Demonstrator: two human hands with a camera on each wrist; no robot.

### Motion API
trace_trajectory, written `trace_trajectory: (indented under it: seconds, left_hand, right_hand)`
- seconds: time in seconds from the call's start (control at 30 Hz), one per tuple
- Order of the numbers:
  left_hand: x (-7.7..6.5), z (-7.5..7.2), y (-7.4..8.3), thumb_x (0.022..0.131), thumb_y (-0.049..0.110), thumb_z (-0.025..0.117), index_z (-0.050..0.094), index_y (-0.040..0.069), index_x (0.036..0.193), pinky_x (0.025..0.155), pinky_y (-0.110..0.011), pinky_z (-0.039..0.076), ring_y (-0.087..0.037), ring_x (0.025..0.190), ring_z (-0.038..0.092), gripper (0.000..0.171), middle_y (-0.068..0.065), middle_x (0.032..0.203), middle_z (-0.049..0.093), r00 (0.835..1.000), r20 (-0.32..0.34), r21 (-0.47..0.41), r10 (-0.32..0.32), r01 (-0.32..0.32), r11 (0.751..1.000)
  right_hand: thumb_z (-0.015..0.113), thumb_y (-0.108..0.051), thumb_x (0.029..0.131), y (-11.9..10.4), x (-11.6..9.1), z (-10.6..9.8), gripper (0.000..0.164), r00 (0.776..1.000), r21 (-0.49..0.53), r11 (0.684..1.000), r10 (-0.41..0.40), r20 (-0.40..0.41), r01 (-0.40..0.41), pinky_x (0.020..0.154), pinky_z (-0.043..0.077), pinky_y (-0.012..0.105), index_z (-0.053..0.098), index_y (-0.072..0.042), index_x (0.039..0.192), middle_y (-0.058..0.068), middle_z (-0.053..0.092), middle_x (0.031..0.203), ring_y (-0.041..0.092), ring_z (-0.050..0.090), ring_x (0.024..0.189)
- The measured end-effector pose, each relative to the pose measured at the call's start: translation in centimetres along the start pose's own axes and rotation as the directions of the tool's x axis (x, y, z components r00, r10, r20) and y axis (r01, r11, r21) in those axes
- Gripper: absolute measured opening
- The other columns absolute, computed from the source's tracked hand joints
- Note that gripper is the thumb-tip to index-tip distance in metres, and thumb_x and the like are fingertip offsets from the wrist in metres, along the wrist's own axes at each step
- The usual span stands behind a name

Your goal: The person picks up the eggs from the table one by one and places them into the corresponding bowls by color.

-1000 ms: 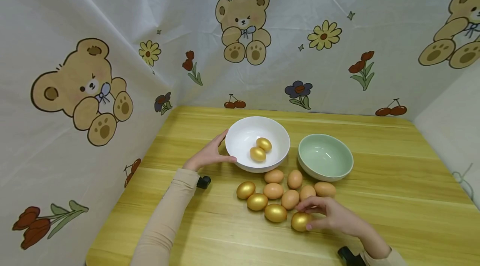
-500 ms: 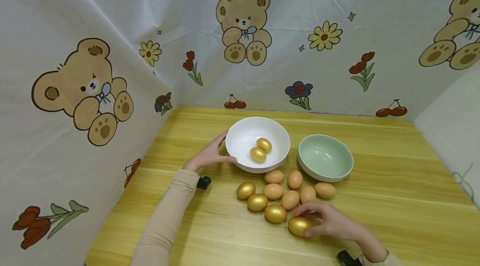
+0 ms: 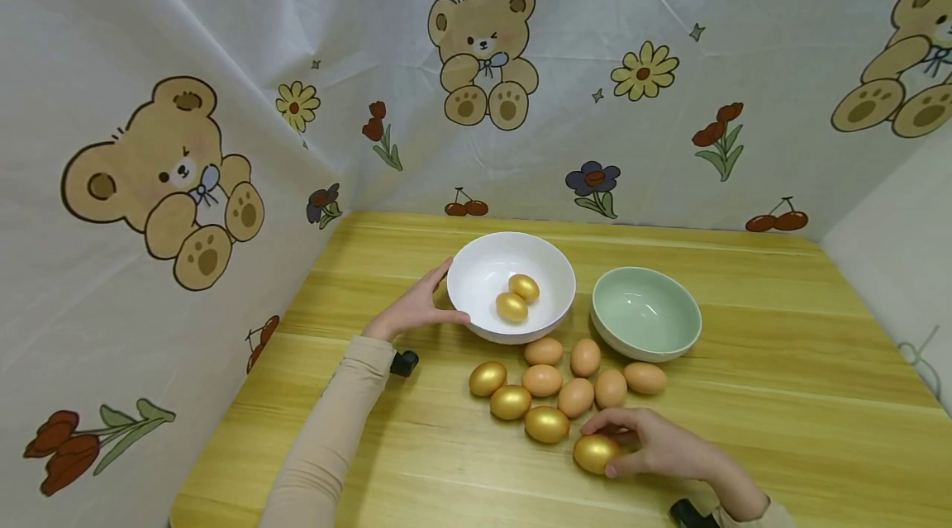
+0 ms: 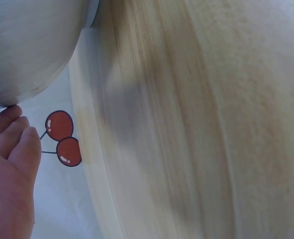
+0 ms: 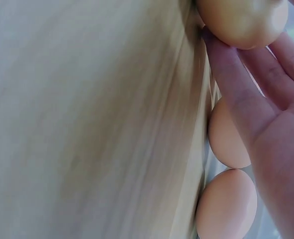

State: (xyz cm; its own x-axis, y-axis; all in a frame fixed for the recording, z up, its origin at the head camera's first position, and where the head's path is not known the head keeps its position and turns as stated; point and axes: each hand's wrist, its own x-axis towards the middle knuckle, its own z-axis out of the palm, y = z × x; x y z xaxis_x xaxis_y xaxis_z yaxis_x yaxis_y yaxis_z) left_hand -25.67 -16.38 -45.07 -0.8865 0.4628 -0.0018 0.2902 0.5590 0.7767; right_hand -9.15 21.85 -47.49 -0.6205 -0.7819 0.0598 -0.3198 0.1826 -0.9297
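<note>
In the head view my right hand (image 3: 662,447) holds a golden egg (image 3: 593,454) at the front of the group, between the thumb and fingers. The right wrist view has this golden egg (image 5: 244,25) at the top, fingers behind it, close to the wood. My left hand (image 3: 412,306) rests against the left side of a white bowl (image 3: 476,264), thumb at the rim, fingers fairly straight. Two golden eggs (image 3: 511,306) lie inside that bowl. Three more golden eggs (image 3: 510,401) lie on the table beside several brown eggs (image 3: 576,397).
A pale green bowl (image 3: 645,313) stands right of the white one, with nothing inside. Brown eggs sit close against the fronts of both bowls. A cloth (image 3: 565,131) printed with bears hangs behind the wooden table (image 3: 781,363).
The golden egg in my right hand has shifted slightly left and toward the front, away from the brown eggs. My left hand and both bowls stay put.
</note>
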Motion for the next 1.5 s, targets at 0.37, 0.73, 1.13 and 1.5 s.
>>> trace_trajectory:
  seconds: [0.37, 0.73, 1.13, 1.5]
  left_hand:
    - [0.1, 0.1, -0.2, 0.066, 0.056, 0.076, 0.010, 0.015, 0.150, 0.106, -0.047, 0.021, -0.022, 0.137, 0.014, 0.115, -0.003, 0.153, 0.012, 1.000, 0.001, 0.008, 0.007, -0.007, 1.000]
    - [-0.1, -0.1, 0.1, 0.066, 0.056, 0.077, 0.010, 0.015, 0.150, 0.107, -0.047, 0.021, -0.022, 0.137, 0.014, 0.115, -0.002, 0.153, 0.012, 1.000, -0.004, 0.004, -0.003, 0.003, 1.000]
    - [0.1, 0.0, 0.0, 0.067, 0.054, 0.077, 0.010, 0.015, 0.150, 0.106, -0.045, 0.023, -0.023, 0.136, 0.017, 0.114, -0.003, 0.153, 0.012, 1.000, 0.002, -0.010, 0.025, -0.025, 1.000]
    - [0.0, 0.0, 0.2, 0.066, 0.055, 0.077, 0.010, 0.014, 0.150, 0.106, -0.045, 0.023, -0.024, 0.136, 0.017, 0.116, -0.004, 0.153, 0.012, 1.000, 0.009, -0.005, 0.021, -0.021, 1.000]
  right_hand:
    - [0.067, -0.006, 0.085, -0.6, 0.2, -0.4, 0.037, 1.000, -0.002, 1.000, 0.000, -0.008, 0.000, 0.088, 0.046, 0.027, 0.055, 0.001, 0.119, 0.013, 0.057, 0.117, 0.017, 0.054, 0.107]
    - [0.065, -0.001, 0.085, -2.9, 1.9, -3.4, 0.038, 0.992, -0.061, 0.992, -0.115, -0.060, 0.111, 0.087, 0.048, 0.029, 0.053, 0.005, 0.120, 0.014, 0.057, 0.117, 0.017, 0.054, 0.107]
    - [0.060, 0.004, 0.087, -4.9, 3.8, -8.3, 0.040, 0.977, 0.015, 0.999, -0.026, -0.211, 0.030, 0.080, 0.052, 0.032, 0.048, 0.009, 0.126, 0.023, 0.053, 0.119, 0.016, 0.057, 0.104]
    - [0.065, -0.010, 0.088, -5.2, 6.0, -10.2, 0.041, 0.945, -0.054, 0.995, 0.067, -0.320, -0.089, 0.083, 0.049, 0.027, 0.054, -0.002, 0.126, 0.014, 0.056, 0.120, 0.017, 0.054, 0.108]
